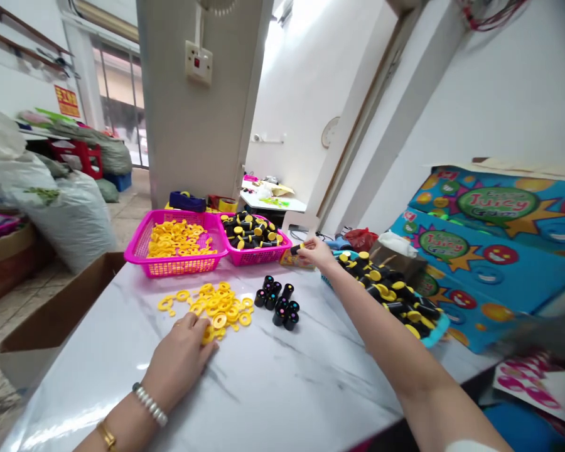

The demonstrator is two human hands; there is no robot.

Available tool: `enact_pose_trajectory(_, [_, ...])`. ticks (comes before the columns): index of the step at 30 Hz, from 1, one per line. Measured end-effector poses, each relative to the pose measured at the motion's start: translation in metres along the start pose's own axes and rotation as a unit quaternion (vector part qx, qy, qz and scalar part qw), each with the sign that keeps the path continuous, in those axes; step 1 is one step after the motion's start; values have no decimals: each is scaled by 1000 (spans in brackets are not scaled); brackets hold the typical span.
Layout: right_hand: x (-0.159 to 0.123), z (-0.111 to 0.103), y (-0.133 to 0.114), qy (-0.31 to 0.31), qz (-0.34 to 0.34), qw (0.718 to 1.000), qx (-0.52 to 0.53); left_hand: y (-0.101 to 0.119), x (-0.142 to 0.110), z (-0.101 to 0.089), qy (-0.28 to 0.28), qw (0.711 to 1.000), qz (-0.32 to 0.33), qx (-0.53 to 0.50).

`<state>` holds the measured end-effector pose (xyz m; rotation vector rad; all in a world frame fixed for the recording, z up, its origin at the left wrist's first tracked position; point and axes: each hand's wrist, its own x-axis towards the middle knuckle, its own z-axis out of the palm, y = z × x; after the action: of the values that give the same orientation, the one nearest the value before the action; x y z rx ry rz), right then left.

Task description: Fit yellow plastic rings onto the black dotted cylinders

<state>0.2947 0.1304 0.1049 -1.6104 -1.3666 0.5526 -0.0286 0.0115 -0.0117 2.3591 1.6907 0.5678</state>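
Note:
Beside the pink baskets, my right hand (317,252) is closed, its fingertips pinching a small black cylinder with a yellow end (296,249). My left hand (181,351) rests at the near edge of a loose pile of yellow plastic rings (220,307). Its thumb and forefinger are apart, with yellow pieces between them; the other fingertips are partly hidden. Right of the pile, several black cylinders (279,301) stand upright in a cluster, with coloured dots on their tops. Under my right forearm is a blue basket (437,333) heaped with black cylinders with yellow ends.
At the back of the marble-patterned table (273,389) stand a pink basket of yellow pieces (136,251) and a pink basket of black-and-yellow cylinders (252,256). Blue printed boxes (494,245) are stacked at right. An open cardboard box (37,333) sits off the left edge.

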Motion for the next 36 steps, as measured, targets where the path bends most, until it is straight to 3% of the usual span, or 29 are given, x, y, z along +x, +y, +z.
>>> enact_pose_trajectory(3, [22,-1,-9,61,-26,997,-40,-3,1,6,-10,999,19,-26])
enact_pose_trajectory(6, [34,5,-22,83,-53,992,-82,-3,2,8,18,998,23,-58])
enact_pose_trajectory(10, [16,17,-31,61,-86,987,-119,0,3,0,79,987,36,-139])
enact_pose_trajectory(12, [-19,26,-27,35,-103,987,-121,4,3,-5,71,974,22,-212])
enact_pose_trajectory(14, [-71,38,-18,-39,-125,985,-109,9,1,-8,25,946,-9,-323])
enact_pose_trajectory(16, [-130,49,-8,-213,-167,960,-77,17,-2,-6,-34,898,-32,-437])
enact_pose_trajectory(18, [-183,59,0,-327,-168,929,-37,28,-11,0,-86,858,-34,-505])
enact_pose_trajectory(20, [-218,65,9,-359,-142,923,5,38,-21,7,-140,839,-23,-526])
enact_pose_trajectory(22, [-232,65,18,-344,-92,933,47,45,-28,10,-186,832,-7,-523])
enact_pose_trajectory(24, [-231,58,30,-298,-48,951,68,48,-26,9,-173,857,9,-485])
enact_pose_trajectory(27, [-220,38,47,-216,-32,976,25,52,-1,6,-58,931,31,-360])
enact_pose_trajectory(29, [-218,29,53,-204,-36,978,-17,57,28,9,0,962,38,-270])
enact_pose_trajectory(33, [-229,26,52,-229,-90,968,-56,69,88,27,24,989,30,-139])
enact_pose_trajectory(36, [-239,24,50,-224,-109,966,-65,73,113,36,38,992,33,-114])
